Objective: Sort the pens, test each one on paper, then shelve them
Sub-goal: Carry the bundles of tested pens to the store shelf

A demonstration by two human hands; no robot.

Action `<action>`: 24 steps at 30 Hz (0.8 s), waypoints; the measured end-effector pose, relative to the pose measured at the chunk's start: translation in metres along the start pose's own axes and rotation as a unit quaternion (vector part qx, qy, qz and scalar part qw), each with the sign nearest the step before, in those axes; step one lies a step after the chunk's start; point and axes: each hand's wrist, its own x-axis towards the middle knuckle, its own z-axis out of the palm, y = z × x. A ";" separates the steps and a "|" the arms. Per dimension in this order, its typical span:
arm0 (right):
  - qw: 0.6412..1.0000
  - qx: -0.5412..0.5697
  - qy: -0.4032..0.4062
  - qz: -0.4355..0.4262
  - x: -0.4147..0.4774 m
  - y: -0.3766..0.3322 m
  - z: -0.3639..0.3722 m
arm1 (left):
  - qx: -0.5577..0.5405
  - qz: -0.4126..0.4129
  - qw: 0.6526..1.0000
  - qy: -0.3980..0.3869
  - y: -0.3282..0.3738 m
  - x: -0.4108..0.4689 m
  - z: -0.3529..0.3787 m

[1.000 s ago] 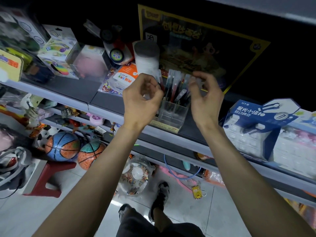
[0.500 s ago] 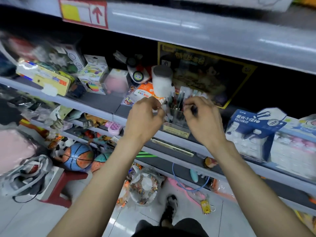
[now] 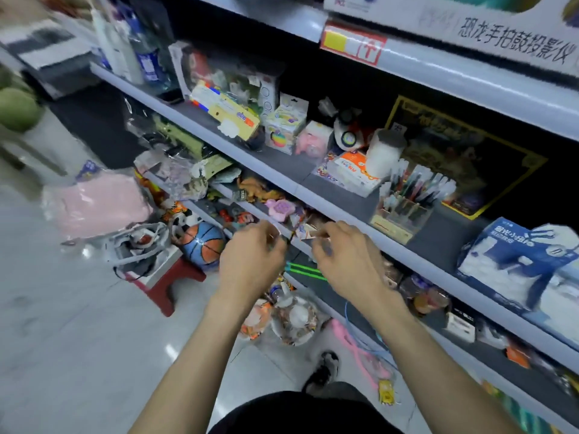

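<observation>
A clear pen holder (image 3: 402, 213) with several pens stands on the grey shelf (image 3: 438, 236), up and right of both hands. My left hand (image 3: 250, 255) and my right hand (image 3: 344, 258) are close together in front of the lower shelf edge, with fingers curled. A thin dark pen (image 3: 289, 238) sticks up between them, pinched by the left fingertips. The right thumb and forefinger pinch toward the same pen, but blur hides the exact contact.
Toy boxes (image 3: 285, 126), a white cylinder (image 3: 383, 151) and an orange-white pack (image 3: 354, 167) crowd the shelf left of the holder. A blue-white box (image 3: 517, 255) sits to the right. Below are a basketball (image 3: 203, 242), a red stool (image 3: 166, 277) and my shoe (image 3: 326, 368).
Both hands left the pen holder and dropped down and to the left, carrying a dark pen. The view swung up and left, showing more shelves.
</observation>
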 end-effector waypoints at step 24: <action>0.906 -0.014 -0.307 -0.290 -0.004 -0.194 0.161 | 0.013 -0.432 0.898 0.079 -0.173 -0.130 -0.055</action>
